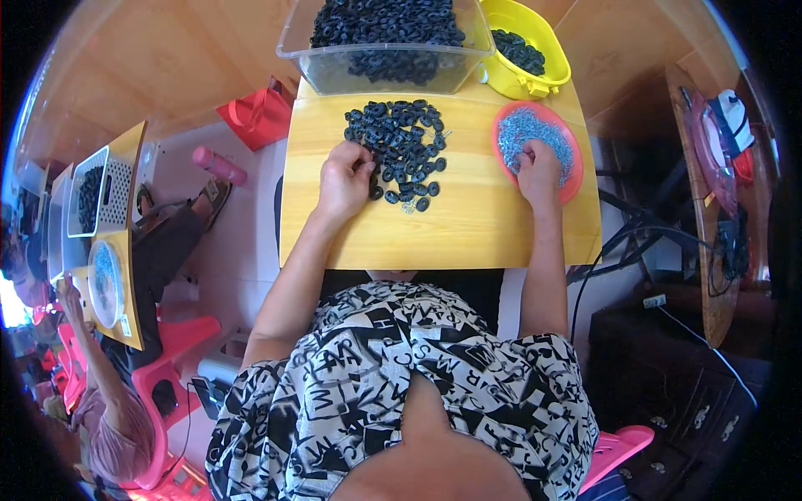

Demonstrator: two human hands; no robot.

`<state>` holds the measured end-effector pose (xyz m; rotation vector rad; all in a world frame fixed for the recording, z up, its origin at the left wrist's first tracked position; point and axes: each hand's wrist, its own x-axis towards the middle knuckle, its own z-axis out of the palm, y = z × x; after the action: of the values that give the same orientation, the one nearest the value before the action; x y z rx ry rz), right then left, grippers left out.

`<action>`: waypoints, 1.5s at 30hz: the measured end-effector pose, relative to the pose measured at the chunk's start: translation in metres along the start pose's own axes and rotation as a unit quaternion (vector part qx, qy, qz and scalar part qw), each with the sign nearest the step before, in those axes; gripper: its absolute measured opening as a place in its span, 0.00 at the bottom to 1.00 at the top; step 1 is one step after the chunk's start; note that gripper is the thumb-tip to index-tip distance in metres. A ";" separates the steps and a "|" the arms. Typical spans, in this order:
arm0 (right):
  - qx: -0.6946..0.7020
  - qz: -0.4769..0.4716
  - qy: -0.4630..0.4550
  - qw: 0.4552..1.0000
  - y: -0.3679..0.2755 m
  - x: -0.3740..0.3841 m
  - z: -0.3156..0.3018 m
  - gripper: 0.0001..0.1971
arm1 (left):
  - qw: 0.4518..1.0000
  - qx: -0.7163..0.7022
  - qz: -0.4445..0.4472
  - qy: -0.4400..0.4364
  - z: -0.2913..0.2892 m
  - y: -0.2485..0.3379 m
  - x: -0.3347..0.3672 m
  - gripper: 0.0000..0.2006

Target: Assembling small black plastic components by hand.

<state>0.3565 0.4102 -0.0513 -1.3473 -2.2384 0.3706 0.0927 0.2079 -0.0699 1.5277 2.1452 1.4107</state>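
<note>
A loose pile of small black oval parts (401, 142) is spread on the yellow wooden table (451, 242). At the pile's left edge is my left hand (344, 179), its thumb and fingers closed together. Black parts lie right beside its fingertips, and whatever it pinches is hidden. My right hand (540, 171) reaches over a round red plate (571, 194) filled with small silvery screw-like pieces (530, 134). Its fingers are bent and pressed together among those pieces; what lies between them is too small to make out.
Behind the pile stands a clear plastic bin (376, 71) full of black parts, with a yellow basin (547, 83) to its right. A red bag (259, 117) is left of the table. Farther left, another person (117, 426) sits at a second table (138, 242). A black cable (618, 238) hangs at right.
</note>
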 end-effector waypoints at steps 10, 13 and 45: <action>-0.002 0.016 -0.026 1.000 -0.002 -0.001 -0.009 0.10 | 0.773 -0.582 -0.253 0.027 -0.025 0.010 -0.007 0.12; 0.002 0.028 -0.020 0.999 0.001 -0.002 -0.014 0.10 | 0.704 -0.646 -0.295 0.018 -0.024 0.010 -0.012 0.13; -0.038 0.031 -0.109 0.993 0.010 -0.017 -0.032 0.08 | 0.636 -0.738 -0.210 -0.078 -0.019 -0.008 -0.023 0.10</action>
<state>0.3879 0.3990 -0.0337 -1.4825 -2.4133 0.4794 0.0868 0.1775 -0.0740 0.3602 0.4876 1.8042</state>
